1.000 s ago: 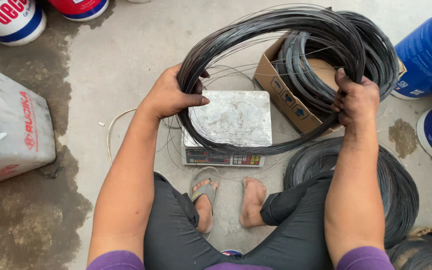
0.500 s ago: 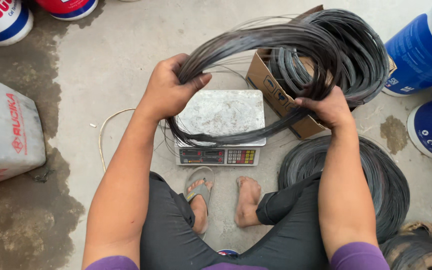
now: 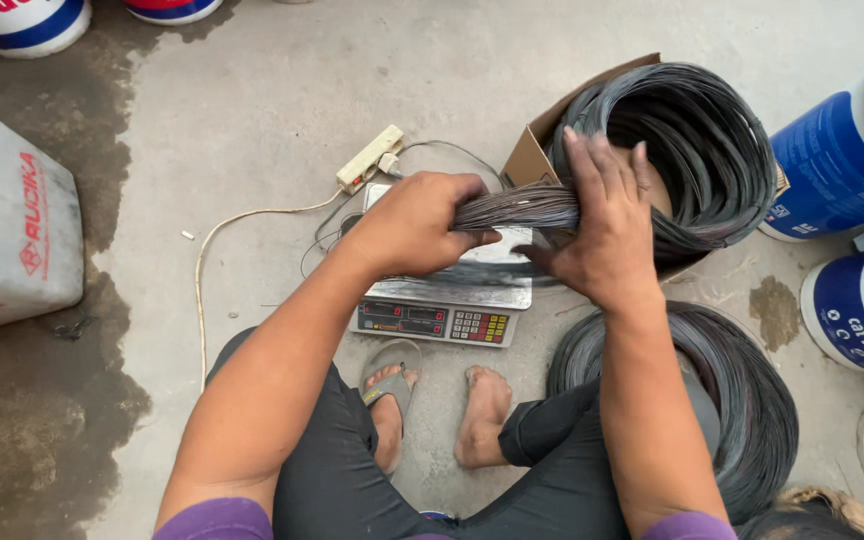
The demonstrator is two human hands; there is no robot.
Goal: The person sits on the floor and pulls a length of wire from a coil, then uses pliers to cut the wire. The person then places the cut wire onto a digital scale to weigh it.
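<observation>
My left hand (image 3: 417, 222) grips a bundle of dark steel wire (image 3: 522, 208), pressed together into a flat bunch above a digital scale (image 3: 452, 312). My right hand (image 3: 602, 225) lies over the same bundle just to the right, fingers spread along it and thumb underneath. The bunch runs right toward a larger wire coil (image 3: 692, 140) sitting in an open cardboard box (image 3: 535, 152). The scale's steel pan is mostly hidden under the hands.
Another wire coil (image 3: 742, 400) lies on the concrete floor by my right knee. Blue and white paint buckets (image 3: 842, 160) stand at right, two more at top left. A grey sack (image 3: 12, 230) lies left. A power strip (image 3: 369, 158) and cable sit behind the scale.
The wide wire loop held open over the scale has been squeezed into a narrow bunch. Both hands moved together toward the middle, the right one sliding left along the wire.
</observation>
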